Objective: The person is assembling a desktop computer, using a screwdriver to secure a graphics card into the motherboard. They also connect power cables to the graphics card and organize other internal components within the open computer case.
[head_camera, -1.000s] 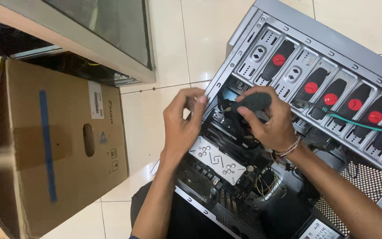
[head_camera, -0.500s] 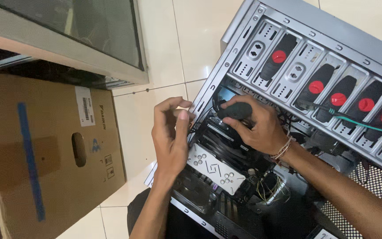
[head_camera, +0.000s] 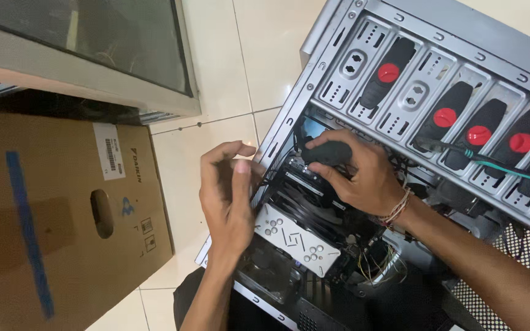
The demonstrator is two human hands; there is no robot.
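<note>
An open grey computer case (head_camera: 400,30) lies on its side on the tiled floor. My right hand (head_camera: 363,175) reaches inside it and grips a black plug (head_camera: 329,151) near the drive cage. At the case's left edge my left hand (head_camera: 231,196) has its fingers curled and pinched around a thin black cable, which they mostly hide. Below both hands sits a silver patterned heatsink plate (head_camera: 295,240) on the board, next to a black cooler (head_camera: 305,196).
Drive bays with black latches and red buttons (head_camera: 446,116) line the case's upper side. A green cable (head_camera: 510,171) crosses them. A cardboard box (head_camera: 44,214) stands at the left, a glass-fronted cabinet (head_camera: 93,49) above it. Coloured wires (head_camera: 378,266) bunch lower right.
The view has shifted closer and left. My left hand has slid down along the case edge, fingers pinching tighter. My right hand stays on the black plug.
</note>
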